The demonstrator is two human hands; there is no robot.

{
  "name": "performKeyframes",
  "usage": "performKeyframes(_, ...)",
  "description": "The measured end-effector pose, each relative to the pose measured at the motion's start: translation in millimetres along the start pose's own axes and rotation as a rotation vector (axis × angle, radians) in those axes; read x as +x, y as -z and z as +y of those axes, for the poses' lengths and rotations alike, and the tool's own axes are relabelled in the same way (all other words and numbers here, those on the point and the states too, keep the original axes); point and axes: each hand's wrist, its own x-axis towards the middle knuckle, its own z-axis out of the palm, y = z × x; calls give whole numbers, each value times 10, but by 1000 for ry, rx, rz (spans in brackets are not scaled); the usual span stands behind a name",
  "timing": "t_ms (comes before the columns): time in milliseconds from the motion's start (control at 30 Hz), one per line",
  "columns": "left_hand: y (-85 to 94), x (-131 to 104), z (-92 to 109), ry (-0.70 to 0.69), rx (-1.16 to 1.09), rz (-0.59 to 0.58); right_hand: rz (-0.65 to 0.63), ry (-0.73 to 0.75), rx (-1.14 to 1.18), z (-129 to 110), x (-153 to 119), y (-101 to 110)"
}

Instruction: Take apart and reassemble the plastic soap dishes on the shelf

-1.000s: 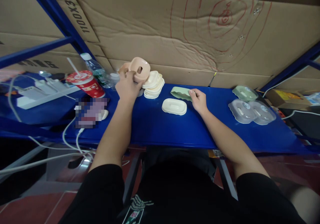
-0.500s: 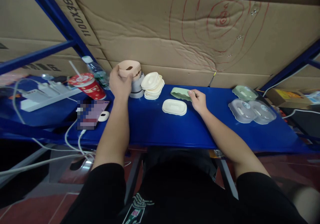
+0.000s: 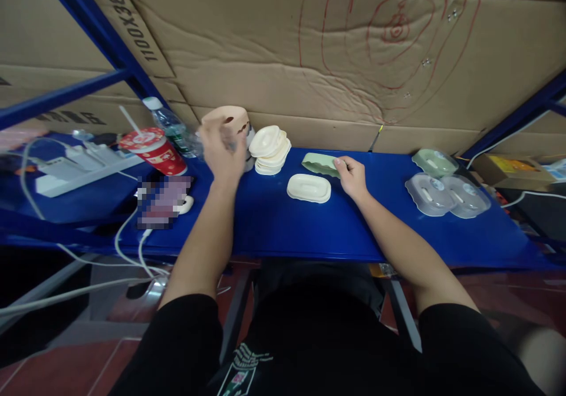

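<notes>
Your two hands work above the blue table point(image 3: 274, 231).
Your right hand point(image 3: 352, 178) holds the green wavy-edged piece point(image 3: 317, 162) by its end, just behind the single cream piece point(image 3: 308, 188). Your left hand point(image 3: 223, 154) is blurred, with fingers apart, at the peach container point(image 3: 227, 114); if it touches, I cannot tell. The cream stack point(image 3: 269, 151) leans between your hands, near the peach container.

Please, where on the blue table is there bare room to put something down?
Bare table: between the cream lid and the near edge; and between the right hand and the grey boxes. Crowded: the left end, with cup and bottle, and around the lid stack.
</notes>
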Motion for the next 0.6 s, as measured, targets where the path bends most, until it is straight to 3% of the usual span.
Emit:
performKeyframes(167,-265,-422,402,-390,-230,-379,10,-10,122,-14,9,-10)
performKeyframes(233,-385,-534,481,-459,-319,-482,-3,-32,165,1,23,-21)
performKeyframes(400,-503,-588,488,-327,-612,-515,2,-63,276,54,40,-70)
performKeyframes(600,-528,-502,459,-177,-894,-752,-47,-82,294,67,31,-101)
